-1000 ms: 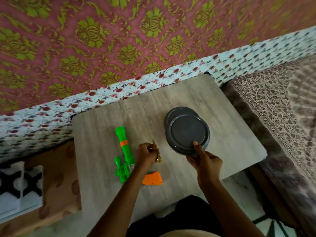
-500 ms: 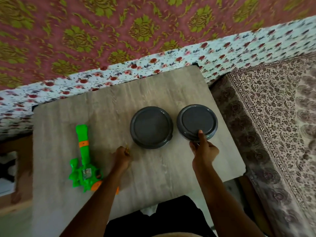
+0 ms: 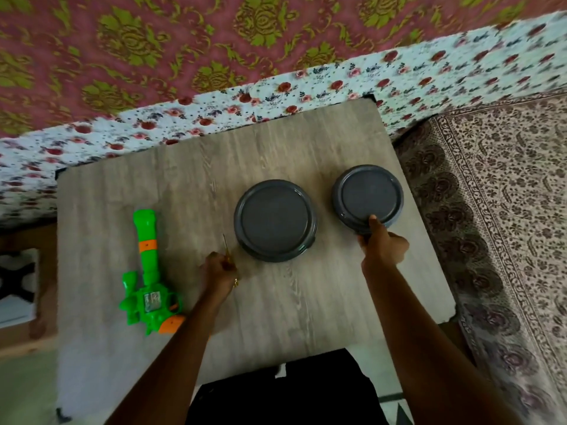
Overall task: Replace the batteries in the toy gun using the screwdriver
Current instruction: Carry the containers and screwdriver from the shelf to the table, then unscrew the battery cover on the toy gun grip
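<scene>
At centre frame on the grey wood-grain worktop (image 3: 190,191), the left hand (image 3: 218,273) is curled around a thin yellow-handled screwdriver (image 3: 226,248), the green and orange plastic toy gun (image 3: 148,273) lies at lower left, and the right hand (image 3: 383,245) pinches the right-hand of 2 round dark grey plates (image 3: 367,198).

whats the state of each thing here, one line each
green and orange plastic toy gun: lying flat on the table, untouched
thin yellow screwdriver: held in left hand
larger grey round plate: flat on the table, free
smaller grey round plate: near edge gripped by right hand
</scene>
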The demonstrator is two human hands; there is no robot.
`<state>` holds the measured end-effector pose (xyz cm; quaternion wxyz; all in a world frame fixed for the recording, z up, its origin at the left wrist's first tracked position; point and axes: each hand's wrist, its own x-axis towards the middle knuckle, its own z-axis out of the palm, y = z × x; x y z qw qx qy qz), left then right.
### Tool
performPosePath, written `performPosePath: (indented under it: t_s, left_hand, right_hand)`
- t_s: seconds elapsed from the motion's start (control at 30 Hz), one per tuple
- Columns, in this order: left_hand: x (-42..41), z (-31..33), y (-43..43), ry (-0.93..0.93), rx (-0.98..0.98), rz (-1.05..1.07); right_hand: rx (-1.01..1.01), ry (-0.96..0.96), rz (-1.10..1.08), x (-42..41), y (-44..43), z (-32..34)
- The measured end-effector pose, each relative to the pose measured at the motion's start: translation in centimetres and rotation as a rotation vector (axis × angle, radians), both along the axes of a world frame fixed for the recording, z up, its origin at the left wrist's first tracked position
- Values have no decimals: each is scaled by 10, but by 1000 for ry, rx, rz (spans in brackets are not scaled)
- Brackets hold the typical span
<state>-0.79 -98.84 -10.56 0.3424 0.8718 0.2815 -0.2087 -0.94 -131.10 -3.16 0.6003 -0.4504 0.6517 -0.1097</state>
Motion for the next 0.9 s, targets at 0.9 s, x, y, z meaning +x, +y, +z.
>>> performPosePath:
  t_s: [0.9]
  left_hand:
    - [-96,-26,-23,-651,191,-132]
  right_hand:
    - [-959,-441,979,-112,126,-108]
